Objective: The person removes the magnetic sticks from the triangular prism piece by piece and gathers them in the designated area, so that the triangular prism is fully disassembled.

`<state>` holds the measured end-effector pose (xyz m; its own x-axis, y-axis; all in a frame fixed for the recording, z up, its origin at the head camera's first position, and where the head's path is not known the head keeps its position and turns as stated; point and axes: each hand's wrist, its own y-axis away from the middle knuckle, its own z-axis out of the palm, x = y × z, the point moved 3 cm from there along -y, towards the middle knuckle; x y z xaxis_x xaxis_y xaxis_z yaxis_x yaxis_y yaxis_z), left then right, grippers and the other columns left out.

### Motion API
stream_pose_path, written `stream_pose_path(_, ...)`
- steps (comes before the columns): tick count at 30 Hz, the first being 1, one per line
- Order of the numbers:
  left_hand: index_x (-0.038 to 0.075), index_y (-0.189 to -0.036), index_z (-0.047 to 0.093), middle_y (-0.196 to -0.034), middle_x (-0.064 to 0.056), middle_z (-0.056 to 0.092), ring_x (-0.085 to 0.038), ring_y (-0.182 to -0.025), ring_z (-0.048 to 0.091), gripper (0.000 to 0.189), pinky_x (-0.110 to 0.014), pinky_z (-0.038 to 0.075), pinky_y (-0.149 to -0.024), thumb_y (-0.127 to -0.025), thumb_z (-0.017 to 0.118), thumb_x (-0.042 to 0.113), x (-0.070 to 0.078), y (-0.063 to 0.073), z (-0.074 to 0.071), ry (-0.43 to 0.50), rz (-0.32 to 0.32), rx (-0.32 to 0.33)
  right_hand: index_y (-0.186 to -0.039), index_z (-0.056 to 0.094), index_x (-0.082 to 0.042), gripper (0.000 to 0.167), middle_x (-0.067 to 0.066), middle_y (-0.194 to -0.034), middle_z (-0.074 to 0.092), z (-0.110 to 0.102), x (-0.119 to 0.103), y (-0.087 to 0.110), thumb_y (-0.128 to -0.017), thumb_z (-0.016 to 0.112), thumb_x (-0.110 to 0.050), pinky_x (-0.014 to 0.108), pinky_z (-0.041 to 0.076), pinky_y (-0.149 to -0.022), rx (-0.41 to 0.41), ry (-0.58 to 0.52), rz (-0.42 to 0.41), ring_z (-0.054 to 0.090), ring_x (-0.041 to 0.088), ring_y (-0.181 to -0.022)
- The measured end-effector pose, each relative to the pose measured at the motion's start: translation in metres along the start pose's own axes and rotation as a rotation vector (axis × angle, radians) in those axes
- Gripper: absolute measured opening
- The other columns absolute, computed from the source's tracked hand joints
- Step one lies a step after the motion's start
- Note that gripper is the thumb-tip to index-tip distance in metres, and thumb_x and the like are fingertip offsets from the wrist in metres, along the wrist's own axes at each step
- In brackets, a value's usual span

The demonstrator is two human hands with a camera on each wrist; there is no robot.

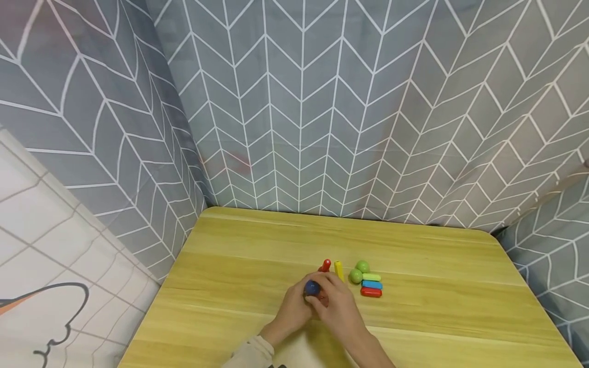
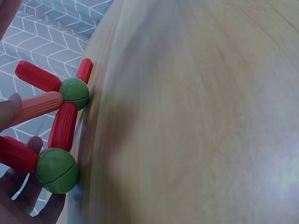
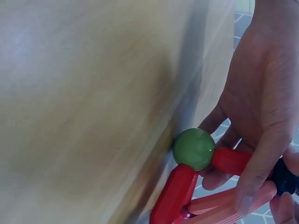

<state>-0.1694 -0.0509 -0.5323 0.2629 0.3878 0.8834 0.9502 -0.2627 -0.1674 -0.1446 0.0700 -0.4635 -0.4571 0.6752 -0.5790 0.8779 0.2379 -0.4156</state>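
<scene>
Both hands grip a small frame of magnetic rods and balls on the wooden table (image 1: pixel 239 240). My left hand (image 1: pixel 294 306) curls about its left side. In the left wrist view its fingers lie around a red rod (image 2: pixel 18 154) beside a green ball (image 2: pixel 57 170); a second green ball (image 2: pixel 74 91) joins several rods. On the right side, my right hand (image 1: pixel 340 306) holds the frame near a dark blue ball (image 1: pixel 312 288) at its top. The right wrist view has that thumb against a salmon rod (image 3: pixel 219 205), with a green ball (image 3: pixel 194 149) below the fingers.
Right of the hands lie two loose green balls (image 1: pixel 356 276), a light green rod (image 1: pixel 371 277), a blue rod (image 1: pixel 372 284) and a red rod (image 1: pixel 371 292). A yellow rod (image 1: pixel 339 270) lies just beyond the right hand. Patterned curtain (image 1: pixel 299 128) hangs behind the table.
</scene>
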Motion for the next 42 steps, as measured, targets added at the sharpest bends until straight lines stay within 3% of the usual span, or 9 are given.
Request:
stream_pose_path(10,0.005,-0.133,0.06,-0.123,-0.014,0.071,-0.03,-0.112,0.07,0.048,-0.034,0.059,-0.092,-0.086,0.067,0.0,0.0,0.001,0.0,-0.058,0.048,0.032,-0.11,0.072,-0.008,0.035,0.007,-0.112,0.066,0.003,-0.01,-0.007,-0.077,0.085,-0.008,0.035,0.06,-0.083,-0.092,0.179,-0.029,0.065,0.025,-0.106)
stream_pose_path(17,0.002,-0.129,0.061,-0.118,-0.014,0.073,-0.028,-0.107,0.071,0.043,-0.033,0.059,-0.09,-0.086,0.063,-0.005,0.001,0.002,-0.001,-0.091,0.087,0.061,-0.105,0.072,-0.007,0.034,0.008,-0.107,0.066,0.006,-0.012,-0.009,-0.074,0.085,-0.003,0.037,0.06,-0.085,-0.062,0.206,-0.064,0.064,0.026,-0.104)
stream_pose_path(25,0.0,-0.128,0.061,-0.117,-0.015,0.072,-0.028,-0.106,0.07,0.043,-0.032,0.059,-0.09,-0.086,0.06,-0.008,0.002,0.001,-0.001,-0.076,0.109,0.05,-0.106,0.073,-0.008,0.037,0.006,-0.107,0.067,0.008,-0.008,-0.007,-0.072,0.087,-0.001,0.035,0.06,-0.086,-0.03,0.174,-0.046,0.066,0.023,-0.102)
stream_pose_path(30,-0.001,-0.129,0.061,-0.117,-0.016,0.073,-0.03,-0.107,0.071,0.038,-0.032,0.06,-0.089,-0.091,0.063,-0.002,0.003,0.0,-0.001,-0.076,0.116,0.049,-0.105,0.073,-0.009,0.037,0.007,-0.107,0.068,0.008,-0.005,-0.006,-0.072,0.088,-0.003,0.032,0.061,-0.082,-0.002,0.139,-0.033,0.068,0.022,-0.1)
stream_pose_path(42,0.004,-0.14,0.055,-0.126,-0.016,0.069,-0.031,-0.116,0.068,0.047,-0.036,0.057,-0.097,-0.094,0.061,-0.001,0.001,-0.001,0.002,-0.023,0.044,-0.001,-0.107,0.073,-0.006,0.036,0.009,-0.108,0.068,0.008,-0.002,-0.005,-0.073,0.087,-0.004,0.031,0.061,-0.08,0.005,0.068,0.012,0.07,0.024,-0.1)
